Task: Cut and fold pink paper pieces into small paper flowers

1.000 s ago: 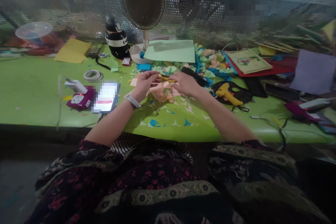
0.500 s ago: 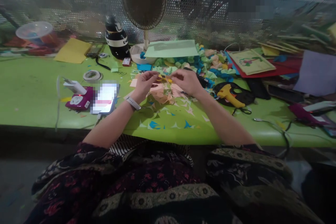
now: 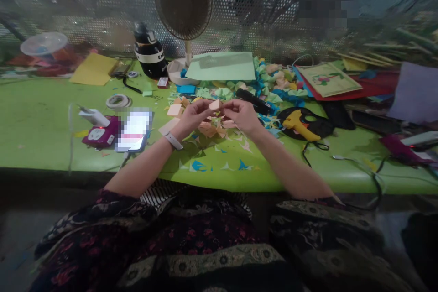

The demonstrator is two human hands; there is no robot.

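A small peach piece of paper [image 3: 215, 105] is pinched between my two hands over the table. My left hand [image 3: 195, 116], with a white band at the wrist, grips it from the left. My right hand [image 3: 241, 115] has its fingers closed at the paper's right edge. Beneath them lie peach paper pieces [image 3: 209, 129], some folded or curled. A flat peach square [image 3: 174, 110] rests just left of my left hand. Small white, blue and peach offcuts [image 3: 200, 165] are scattered toward the front edge.
Crumpled coloured paper [image 3: 273, 80] is heaped behind my hands, beside a fan [image 3: 184, 0] and a black bottle [image 3: 149, 57]. A yellow glue gun [image 3: 301, 125] lies at right. To the left are a lit phone [image 3: 135, 130], a purple socket block [image 3: 101, 133] and tape rolls [image 3: 118, 101].
Both hands have come slightly nearer to me. The peach paper between the fingers now shows a flat, pale face, where yellow and peach bits showed before.
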